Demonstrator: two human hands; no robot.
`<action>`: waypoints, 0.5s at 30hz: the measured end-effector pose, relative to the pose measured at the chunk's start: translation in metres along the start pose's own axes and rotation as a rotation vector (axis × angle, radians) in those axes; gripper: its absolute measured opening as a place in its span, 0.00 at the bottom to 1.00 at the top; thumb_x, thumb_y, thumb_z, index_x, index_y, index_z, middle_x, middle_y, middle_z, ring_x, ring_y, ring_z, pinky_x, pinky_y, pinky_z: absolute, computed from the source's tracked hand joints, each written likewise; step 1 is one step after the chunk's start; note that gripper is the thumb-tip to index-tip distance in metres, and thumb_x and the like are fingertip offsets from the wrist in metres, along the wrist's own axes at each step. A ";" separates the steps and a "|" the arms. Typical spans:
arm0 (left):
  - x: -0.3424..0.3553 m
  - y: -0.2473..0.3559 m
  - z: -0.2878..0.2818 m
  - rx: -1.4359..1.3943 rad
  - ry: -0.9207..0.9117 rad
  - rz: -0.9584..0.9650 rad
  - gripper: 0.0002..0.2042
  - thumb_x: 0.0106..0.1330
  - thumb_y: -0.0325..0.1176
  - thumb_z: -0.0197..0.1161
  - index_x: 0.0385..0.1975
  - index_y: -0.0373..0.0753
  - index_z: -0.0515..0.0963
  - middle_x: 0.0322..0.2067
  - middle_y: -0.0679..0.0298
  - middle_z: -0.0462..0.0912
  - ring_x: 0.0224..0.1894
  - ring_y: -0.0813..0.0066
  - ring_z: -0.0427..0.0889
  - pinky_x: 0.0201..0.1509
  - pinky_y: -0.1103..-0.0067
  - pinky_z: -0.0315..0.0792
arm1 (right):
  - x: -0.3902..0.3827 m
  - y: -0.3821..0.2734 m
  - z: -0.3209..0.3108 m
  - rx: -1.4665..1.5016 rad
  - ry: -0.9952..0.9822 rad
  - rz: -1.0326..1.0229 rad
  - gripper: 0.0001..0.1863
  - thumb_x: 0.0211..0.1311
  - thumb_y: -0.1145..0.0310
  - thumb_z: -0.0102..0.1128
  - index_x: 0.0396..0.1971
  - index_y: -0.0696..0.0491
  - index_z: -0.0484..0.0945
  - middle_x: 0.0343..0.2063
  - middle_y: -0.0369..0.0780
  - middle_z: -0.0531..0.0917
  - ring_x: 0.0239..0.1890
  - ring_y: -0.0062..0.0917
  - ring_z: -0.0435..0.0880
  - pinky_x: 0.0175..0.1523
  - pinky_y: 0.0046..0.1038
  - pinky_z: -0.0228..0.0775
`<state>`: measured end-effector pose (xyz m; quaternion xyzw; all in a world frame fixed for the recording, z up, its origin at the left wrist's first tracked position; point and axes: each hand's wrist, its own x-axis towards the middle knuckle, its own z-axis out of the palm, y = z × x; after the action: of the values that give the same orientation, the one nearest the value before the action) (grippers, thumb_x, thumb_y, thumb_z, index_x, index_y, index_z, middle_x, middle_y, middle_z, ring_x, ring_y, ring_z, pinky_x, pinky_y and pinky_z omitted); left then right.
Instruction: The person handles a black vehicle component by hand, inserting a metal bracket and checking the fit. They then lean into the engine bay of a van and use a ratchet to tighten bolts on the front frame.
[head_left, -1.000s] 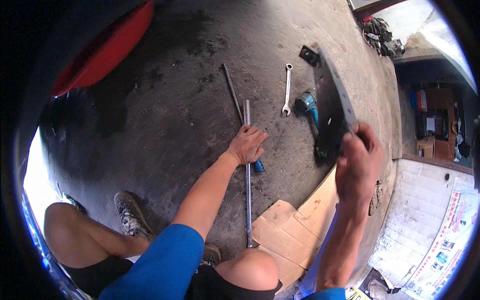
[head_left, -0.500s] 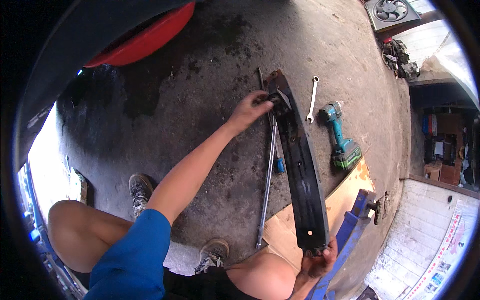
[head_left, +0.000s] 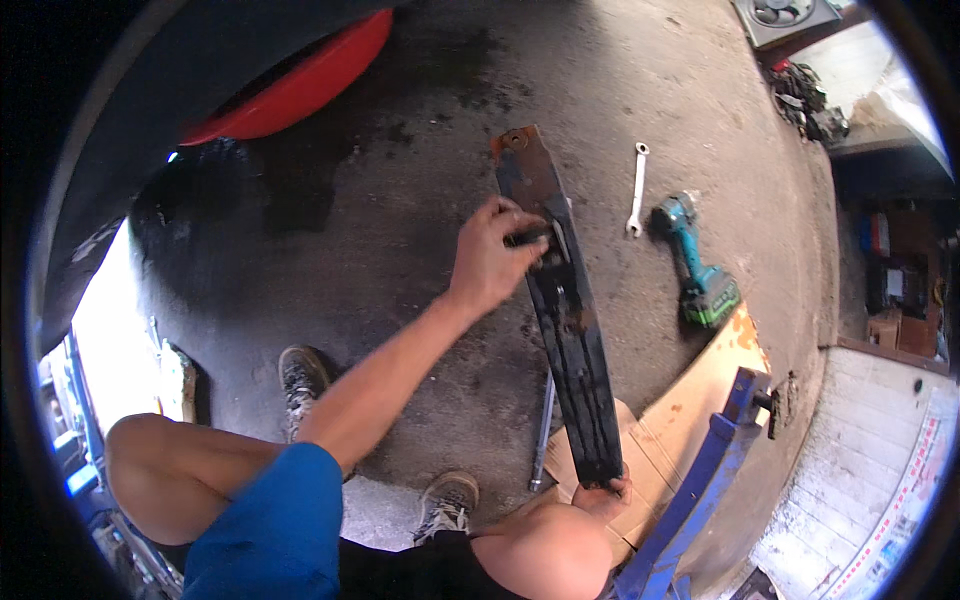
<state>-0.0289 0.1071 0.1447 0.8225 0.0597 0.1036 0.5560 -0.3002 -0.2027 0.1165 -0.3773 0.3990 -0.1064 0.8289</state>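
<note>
Held long black metal bar (head_left: 572, 345) slantwise above concrete floor (head_left: 600, 80), near bent right knee (head_left: 555, 550), with rusty end pointing away. Pinched black fitting (head_left: 528, 238) on its upper half between thumb and fingers of left hand (head_left: 487, 258). Gripped its near end with curled fingers of right hand (head_left: 604, 499), partly hidden behind bar. Saw silver rod (head_left: 543, 435) partly covered by bar, cardboard (head_left: 690, 400) and blue metal stand (head_left: 690, 490) right of near end, wrench (head_left: 637, 192) beside teal cordless tool (head_left: 692, 260) farther up.

Slanted black bar (head_left: 577, 365), far end apparently rusty
</note>
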 end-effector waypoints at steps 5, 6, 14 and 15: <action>-0.055 0.061 -0.043 0.023 0.218 0.152 0.16 0.46 0.26 0.76 0.36 0.37 0.81 0.35 0.60 0.74 0.36 0.66 0.77 0.38 0.73 0.73 | 0.017 0.024 -0.059 -0.219 -0.125 0.094 0.19 0.40 0.70 0.50 0.37 0.56 0.76 0.37 0.41 0.82 0.42 0.32 0.80 0.53 0.36 0.74; -0.068 0.069 -0.052 0.020 0.222 0.175 0.17 0.45 0.24 0.76 0.36 0.39 0.80 0.35 0.59 0.74 0.35 0.67 0.77 0.37 0.74 0.73 | 0.018 0.028 -0.059 -0.311 -0.134 0.133 0.19 0.40 0.70 0.50 0.37 0.57 0.76 0.37 0.41 0.81 0.42 0.32 0.80 0.52 0.36 0.74; -0.113 0.080 -0.091 -0.036 0.304 0.378 0.20 0.41 0.14 0.71 0.35 0.41 0.78 0.35 0.62 0.72 0.33 0.71 0.75 0.32 0.80 0.73 | 0.018 0.010 -0.065 -0.695 -0.179 0.253 0.19 0.39 0.71 0.50 0.37 0.58 0.76 0.35 0.40 0.81 0.38 0.30 0.80 0.49 0.33 0.74; -0.115 0.080 -0.094 -0.016 0.295 0.367 0.20 0.41 0.14 0.71 0.35 0.41 0.78 0.35 0.62 0.72 0.34 0.71 0.76 0.32 0.79 0.73 | 0.017 0.008 -0.069 -0.715 -0.177 0.260 0.19 0.39 0.72 0.50 0.37 0.58 0.76 0.34 0.40 0.81 0.38 0.30 0.80 0.49 0.33 0.74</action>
<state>-0.1640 0.1375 0.2406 0.7912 -0.0113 0.3226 0.5195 -0.3416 -0.2422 0.0735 -0.5964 0.3823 0.1783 0.6829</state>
